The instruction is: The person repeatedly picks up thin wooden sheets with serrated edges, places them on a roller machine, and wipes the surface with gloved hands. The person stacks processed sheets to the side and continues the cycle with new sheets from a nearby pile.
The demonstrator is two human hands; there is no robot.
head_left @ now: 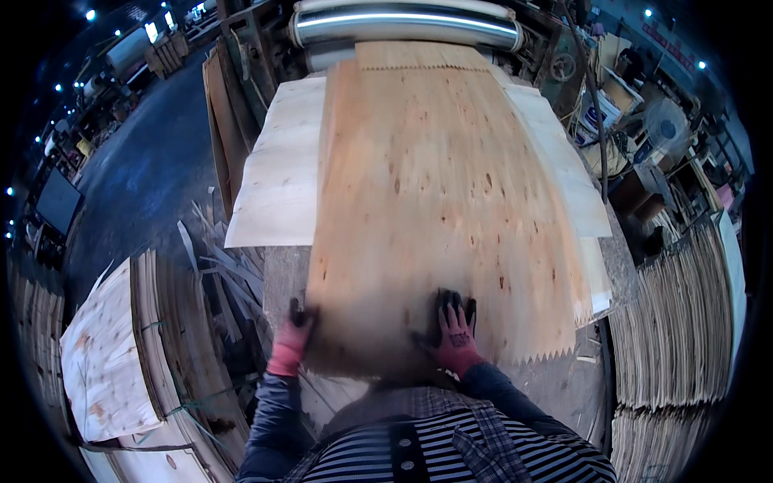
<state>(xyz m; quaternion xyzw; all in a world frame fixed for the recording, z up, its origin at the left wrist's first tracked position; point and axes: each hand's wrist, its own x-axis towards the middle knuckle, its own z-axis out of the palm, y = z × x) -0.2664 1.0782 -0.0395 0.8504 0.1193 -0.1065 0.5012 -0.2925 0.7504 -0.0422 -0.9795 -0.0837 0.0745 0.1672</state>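
A large tan wood veneer sheet [435,201] with dark knots and a jagged near edge lies in front of me, slightly blurred at its near left corner. My left hand [293,336], in a pink glove with dark fingertips, is at the sheet's left edge near that corner, fingers curled against the edge. In a matching glove, my right hand [456,333] rests on top of the sheet near its front edge. Its fingers are spread. Beneath the tan sheet, paler veneer sheets [278,177] stick out on both sides.
A shiny metal roller [407,32] of a machine spans the far end. Tied veneer stacks stand at left [149,322] and right [672,314]. Wood scraps [221,270] litter the floor by the table's left side. A fan [665,125] stands at far right.
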